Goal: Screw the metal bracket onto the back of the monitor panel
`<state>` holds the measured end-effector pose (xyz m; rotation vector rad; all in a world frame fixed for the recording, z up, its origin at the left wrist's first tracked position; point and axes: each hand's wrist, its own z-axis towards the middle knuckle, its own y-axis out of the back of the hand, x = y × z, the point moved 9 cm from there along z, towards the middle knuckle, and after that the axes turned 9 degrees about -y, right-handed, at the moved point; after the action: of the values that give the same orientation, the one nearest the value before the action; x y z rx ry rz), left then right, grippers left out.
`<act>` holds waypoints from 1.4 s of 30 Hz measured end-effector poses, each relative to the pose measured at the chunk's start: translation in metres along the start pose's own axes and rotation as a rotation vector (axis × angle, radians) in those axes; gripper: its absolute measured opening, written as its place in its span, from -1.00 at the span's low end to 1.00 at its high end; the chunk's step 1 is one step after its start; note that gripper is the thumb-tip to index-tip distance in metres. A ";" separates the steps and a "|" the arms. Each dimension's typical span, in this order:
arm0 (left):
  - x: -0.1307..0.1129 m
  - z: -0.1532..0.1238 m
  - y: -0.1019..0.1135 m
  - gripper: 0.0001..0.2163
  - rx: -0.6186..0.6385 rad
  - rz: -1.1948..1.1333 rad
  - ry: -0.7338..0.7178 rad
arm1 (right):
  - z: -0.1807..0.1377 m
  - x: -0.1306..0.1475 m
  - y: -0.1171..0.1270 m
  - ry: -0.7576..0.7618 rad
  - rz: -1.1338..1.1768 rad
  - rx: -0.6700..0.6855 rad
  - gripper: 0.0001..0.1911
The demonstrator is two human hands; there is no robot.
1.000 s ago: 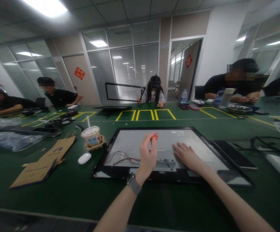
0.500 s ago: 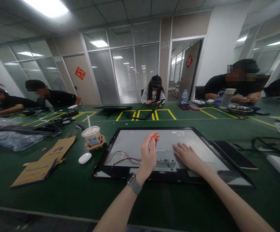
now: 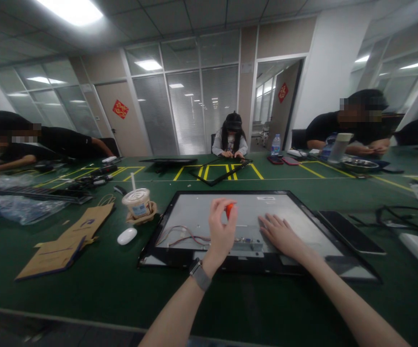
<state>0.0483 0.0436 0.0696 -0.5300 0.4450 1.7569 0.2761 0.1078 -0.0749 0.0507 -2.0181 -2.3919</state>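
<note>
A monitor panel [image 3: 194,212] lies face down on the green table in front of me, its grey metal back up inside a black frame. My left hand [image 3: 220,231] is closed round a small orange-handled screwdriver [image 3: 229,209], held upright over the panel's lower middle. My right hand [image 3: 280,233] rests flat and open on the metal back, just right of a small connector bracket [image 3: 247,242]. Thin red and white wires [image 3: 183,236] run across the panel to the left of my left hand.
A lidded drink cup [image 3: 137,203], a white mouse [image 3: 126,236] and flattened brown cardboard [image 3: 64,241] lie at the left. A dark tablet [image 3: 349,230] and cables [image 3: 397,217] lie at the right. Several people sit round the table; the one opposite holds a black bezel frame [image 3: 223,173].
My fingers have shifted slightly on the screwdriver; my right hand stays put. The person opposite lowered the black frame onto the table. The person at the far left leaned forward.
</note>
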 end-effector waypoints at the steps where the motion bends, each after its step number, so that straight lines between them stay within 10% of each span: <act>1: 0.002 -0.001 -0.001 -0.82 0.011 -0.033 0.021 | 0.000 0.000 -0.001 -0.001 -0.006 0.001 -0.43; 42: 0.004 0.000 -0.003 -0.86 0.021 0.041 0.026 | 0.001 -0.001 -0.003 0.013 0.007 -0.009 -0.43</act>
<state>0.0504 0.0469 0.0673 -0.5325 0.4950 1.7839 0.2771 0.1095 -0.0779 0.0585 -1.9985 -2.3903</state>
